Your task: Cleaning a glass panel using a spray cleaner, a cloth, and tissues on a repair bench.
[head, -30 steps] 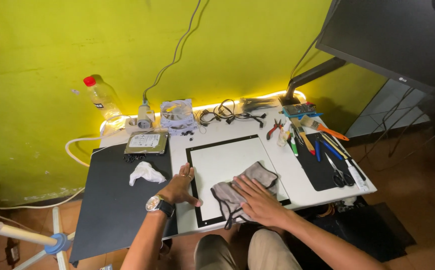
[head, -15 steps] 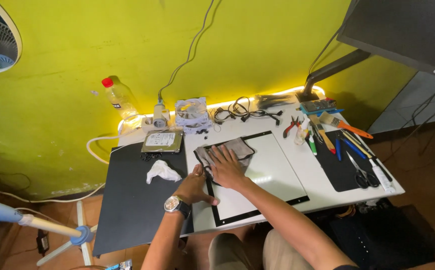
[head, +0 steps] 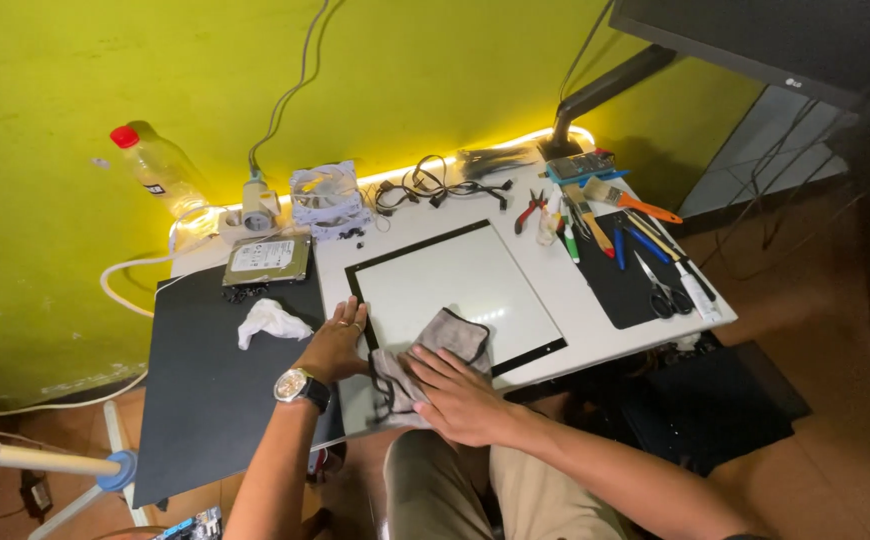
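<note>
A white flat panel with a black border [head: 460,280] lies on the white table [head: 575,300]. My right hand [head: 455,395] presses flat on a grey cloth [head: 450,338] at the panel's near left corner. My left hand [head: 335,342], with a wristwatch on its wrist, rests fingers spread on the panel's left edge, next to the black mat [head: 205,390]. A crumpled white tissue [head: 271,320] lies on that mat just left of my left hand.
A hard drive [head: 267,259], a clear fan [head: 325,197], a plastic bottle [head: 160,172] and cables [head: 435,185] sit at the back. Pliers [head: 530,210], brushes, pens and scissors [head: 662,290] lie on the right, partly on a small black mat. A monitor arm [head: 605,90] rises behind.
My right hand has drawn the grey cloth from the panel's far left part down to its near left corner. My left hand stays at the left edge.
</note>
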